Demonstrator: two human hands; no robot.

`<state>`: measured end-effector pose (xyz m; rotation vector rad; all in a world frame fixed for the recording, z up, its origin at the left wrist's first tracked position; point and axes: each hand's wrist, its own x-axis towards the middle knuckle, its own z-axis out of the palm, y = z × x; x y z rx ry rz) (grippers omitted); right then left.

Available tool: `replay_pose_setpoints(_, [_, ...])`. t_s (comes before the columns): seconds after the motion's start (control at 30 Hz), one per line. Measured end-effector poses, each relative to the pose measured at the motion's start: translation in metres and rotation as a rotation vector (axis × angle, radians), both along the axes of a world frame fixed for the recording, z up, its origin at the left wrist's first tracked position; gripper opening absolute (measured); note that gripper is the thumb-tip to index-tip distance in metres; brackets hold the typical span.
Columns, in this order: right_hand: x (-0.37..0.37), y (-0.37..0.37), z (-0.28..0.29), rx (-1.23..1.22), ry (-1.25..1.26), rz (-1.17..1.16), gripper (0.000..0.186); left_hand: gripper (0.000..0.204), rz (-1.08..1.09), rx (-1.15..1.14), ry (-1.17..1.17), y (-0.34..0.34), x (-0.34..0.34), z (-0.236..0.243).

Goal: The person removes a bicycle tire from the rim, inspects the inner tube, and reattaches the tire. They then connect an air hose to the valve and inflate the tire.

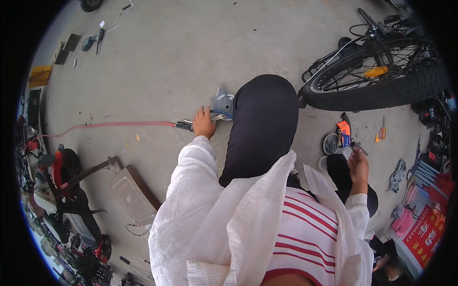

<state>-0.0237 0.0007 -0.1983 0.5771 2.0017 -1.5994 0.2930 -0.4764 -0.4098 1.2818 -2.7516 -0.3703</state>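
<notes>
Near right: right hand [359,167], fingers bent, beside a dark tool [361,148]; any pinch cannot be told. A small wheel [329,143] lies beyond, left. Farther, left: left hand [204,126], fingers curled at the black fitting [183,126] of a red hose [119,125], grip hidden; a metal part [222,103] lies just beyond, right.

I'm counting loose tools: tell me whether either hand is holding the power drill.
No, the power drill lies on the floor at the picture's upper left, well away from the left hand and the right hand.
</notes>
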Motion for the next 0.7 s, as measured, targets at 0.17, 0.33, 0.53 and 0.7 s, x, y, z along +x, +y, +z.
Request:
replay_pose_setpoints(0.17, [0.0, -0.049, 0.052, -0.08, 0.076, 0.133, 0.033, 0.023, -0.199, 0.413, -0.261, -0.047, -0.017, 0.0])
replay_pose_setpoints(0.33, [0.005, -0.093, 0.099, -0.183, 0.197, 0.311, 0.032, 0.033, -0.169, 0.408, -0.051, -0.078, -0.052, 0.11])
replay_pose_setpoints(0.53, [-0.021, -0.132, 0.114, -0.277, 0.275, 0.545, 0.03, 0.029, -0.117, 0.237, 0.267, -0.091, -0.096, 0.273])
replay_pose_setpoints(0.7, [-0.055, -0.181, 0.13, -0.243, 0.471, 0.762, 0.032, 0.019, -0.508, 0.017, 0.435, -0.074, -0.145, 0.354])
